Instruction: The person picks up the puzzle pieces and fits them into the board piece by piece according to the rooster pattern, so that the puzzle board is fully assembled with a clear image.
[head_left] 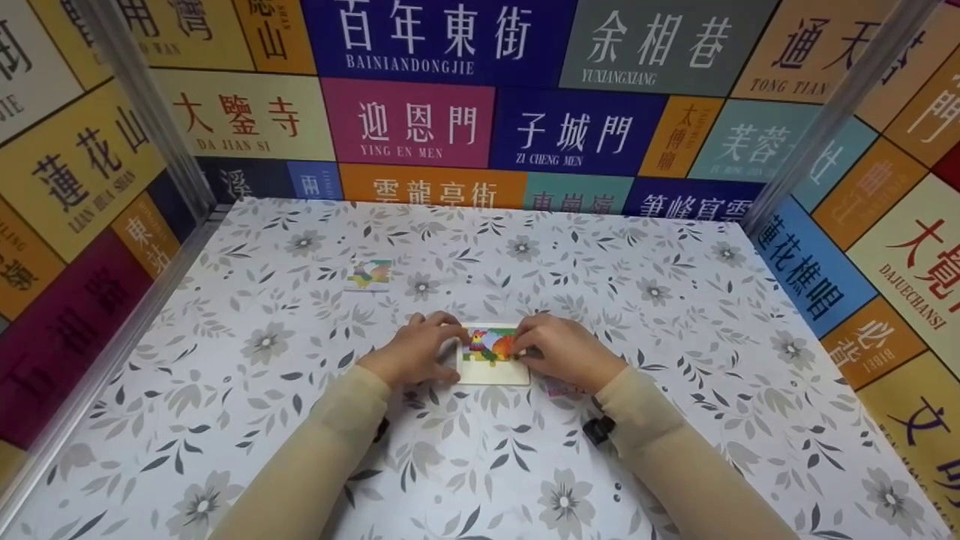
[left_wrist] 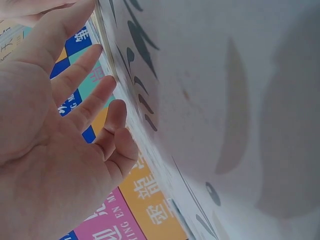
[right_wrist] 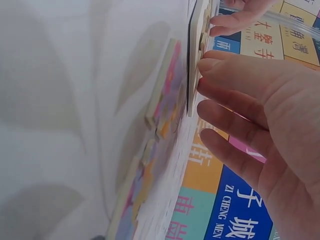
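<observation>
A small jigsaw board (head_left: 493, 373) with a pale frame lies flat before me. Joined pieces (head_left: 491, 343) showing a colourful rooster cover its upper part; bare backing shows along the bottom. My left hand (head_left: 420, 349) spreads around the board's left side, thumb by the lower left corner, other fingers near the upper left. In the left wrist view the left hand (left_wrist: 75, 110) has its thumb stretched to the board's edge. My right hand (head_left: 566, 349) touches the picture's right side with its fingertips. The right wrist view shows the right hand's fingers (right_wrist: 232, 117) extended against the board (right_wrist: 196, 55).
Loose puzzle pieces (head_left: 559, 388) lie partly hidden under my right wrist; they appear as thick pieces (right_wrist: 165, 87) in the right wrist view. Another joined group of pieces (head_left: 367, 275) sits at the back left. Sign-printed walls (head_left: 420, 124) enclose the flowered tabletop (head_left: 697, 360).
</observation>
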